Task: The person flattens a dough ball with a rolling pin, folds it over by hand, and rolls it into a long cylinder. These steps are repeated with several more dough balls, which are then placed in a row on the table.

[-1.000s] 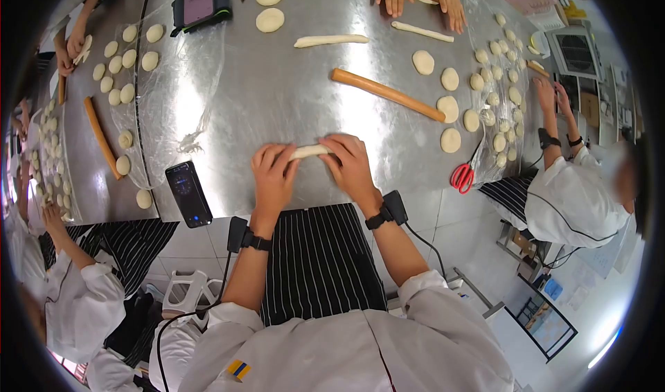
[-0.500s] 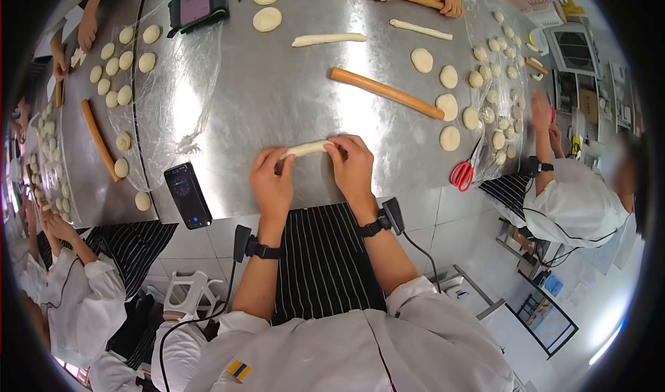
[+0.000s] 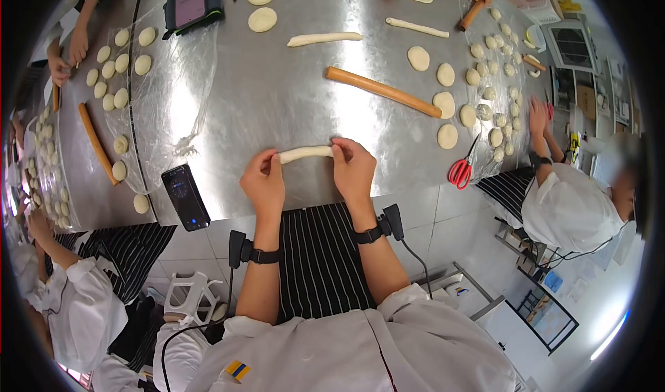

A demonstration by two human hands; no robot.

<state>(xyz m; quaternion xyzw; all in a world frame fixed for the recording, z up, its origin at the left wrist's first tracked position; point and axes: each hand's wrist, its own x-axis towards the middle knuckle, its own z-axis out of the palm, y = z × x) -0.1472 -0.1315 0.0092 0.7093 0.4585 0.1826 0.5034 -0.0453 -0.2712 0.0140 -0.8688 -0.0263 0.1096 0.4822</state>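
A short dough roll (image 3: 305, 154) stretches between my two hands, near the front edge of the metal table (image 3: 277, 101). My left hand (image 3: 264, 177) pinches its left end, and my right hand (image 3: 352, 167) pinches its right end. Beyond them lies a wooden rolling pin (image 3: 381, 91), slanting down to the right beside flat dough rounds (image 3: 447, 136). Farther back rest a longer dough roll (image 3: 325, 39) and a thin one (image 3: 417, 27).
A phone (image 3: 185, 197) lies at the front edge, left of my hands. Plastic sheeting (image 3: 173, 91) partly covers dough balls at left. Red-handled scissors (image 3: 460, 173) lie at right. Co-workers' hands are at the far side, the left and the right (image 3: 538, 118).
My hands have moved slightly apart, and the roll between them looks longer, its ends now pinched. Across the table, a co-worker's hands have separated, with the rolling pin moved right off the flat dough.
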